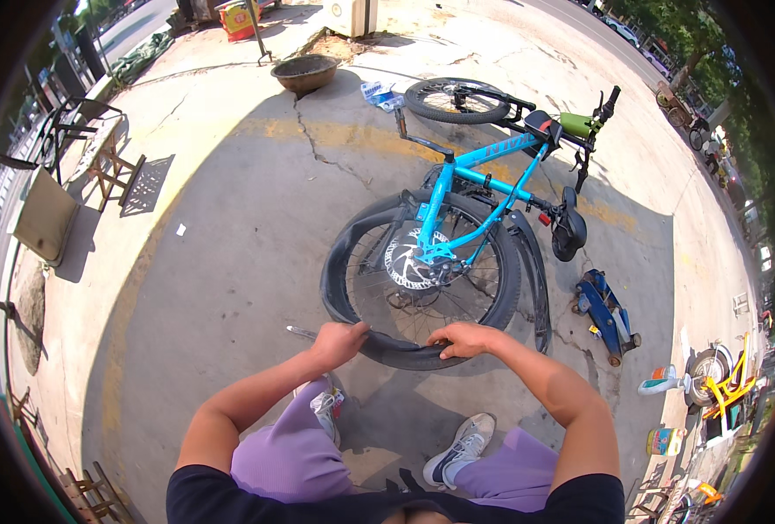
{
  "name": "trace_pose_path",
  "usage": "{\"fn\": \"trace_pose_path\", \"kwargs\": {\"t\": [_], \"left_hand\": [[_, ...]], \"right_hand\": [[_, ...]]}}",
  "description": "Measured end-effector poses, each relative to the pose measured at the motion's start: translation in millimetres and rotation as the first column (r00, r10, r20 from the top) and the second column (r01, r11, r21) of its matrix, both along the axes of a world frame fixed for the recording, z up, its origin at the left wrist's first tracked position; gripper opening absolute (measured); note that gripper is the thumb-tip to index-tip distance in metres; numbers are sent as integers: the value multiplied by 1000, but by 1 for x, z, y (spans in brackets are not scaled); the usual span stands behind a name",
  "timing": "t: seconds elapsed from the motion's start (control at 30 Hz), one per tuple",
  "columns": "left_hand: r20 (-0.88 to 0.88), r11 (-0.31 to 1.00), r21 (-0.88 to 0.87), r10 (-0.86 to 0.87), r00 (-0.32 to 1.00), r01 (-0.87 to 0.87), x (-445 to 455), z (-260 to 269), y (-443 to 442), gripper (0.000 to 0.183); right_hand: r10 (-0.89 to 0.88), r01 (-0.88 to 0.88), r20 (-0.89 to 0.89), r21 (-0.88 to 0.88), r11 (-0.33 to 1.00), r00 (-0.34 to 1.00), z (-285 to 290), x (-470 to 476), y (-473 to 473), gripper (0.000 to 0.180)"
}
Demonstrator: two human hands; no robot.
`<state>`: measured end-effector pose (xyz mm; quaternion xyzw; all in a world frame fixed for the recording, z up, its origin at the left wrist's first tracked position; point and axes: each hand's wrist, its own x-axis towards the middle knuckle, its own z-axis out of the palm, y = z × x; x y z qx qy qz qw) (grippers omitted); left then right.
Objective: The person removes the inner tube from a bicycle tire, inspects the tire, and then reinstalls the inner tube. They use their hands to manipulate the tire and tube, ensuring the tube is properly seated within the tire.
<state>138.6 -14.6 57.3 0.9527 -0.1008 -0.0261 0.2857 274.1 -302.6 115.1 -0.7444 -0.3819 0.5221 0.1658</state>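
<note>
A bicycle with a bright blue frame [450, 177] lies on its side on the concrete before me. Around its near wheel, loose black rubber that looks like an inner tube [336, 262] runs along the left side, between the tyre [509, 288] and the rim. My left hand [340, 345] pinches this rubber at the wheel's lower left. Over the wheel's near edge, my right hand [466, 340] grips the tyre, thumb and fingers at its inner side. The brake disc [412, 259] faces up at the hub. A slim metal tool, possibly a tyre lever [301, 332], lies beside my left hand.
A blue floor jack [600, 314] sits right of the wheel, past a loose black mudguard [535, 281]. Beyond are a rusty basin [305, 73] and a blue-and-white packet [381, 95]. A folding chair [47, 213] stands left; a tub [665, 441] stands right.
</note>
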Motion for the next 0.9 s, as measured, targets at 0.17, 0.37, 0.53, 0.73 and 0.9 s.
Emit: {"fn": "trace_pose_path", "kwargs": {"t": [0.17, 0.37, 0.53, 0.73, 0.9], "left_hand": [[37, 975, -222, -6, 999, 14, 26, -11, -1, 23], [-25, 939, -297, -188, 982, 172, 30, 16, -19, 24], [-567, 954, 1, -246, 786, 299, 66, 36, -28, 55], [-676, 849, -75, -429, 599, 523, 84, 5, -31, 70], [-483, 925, -369, -279, 830, 97, 47, 36, -54, 34]], "right_hand": [[-3, 3, 60, -5, 1000, 998, 7, 1, 0, 44], [60, -64, -91, -33, 997, 994, 16, 26, -13, 46], [254, -278, -119, -283, 918, 960, 6, 50, 23, 46], [146, -153, 148, 39, 987, 978, -4, 4, 45, 69], [186, -171, 145, -106, 979, 972, -8, -9, 23, 67]]}}
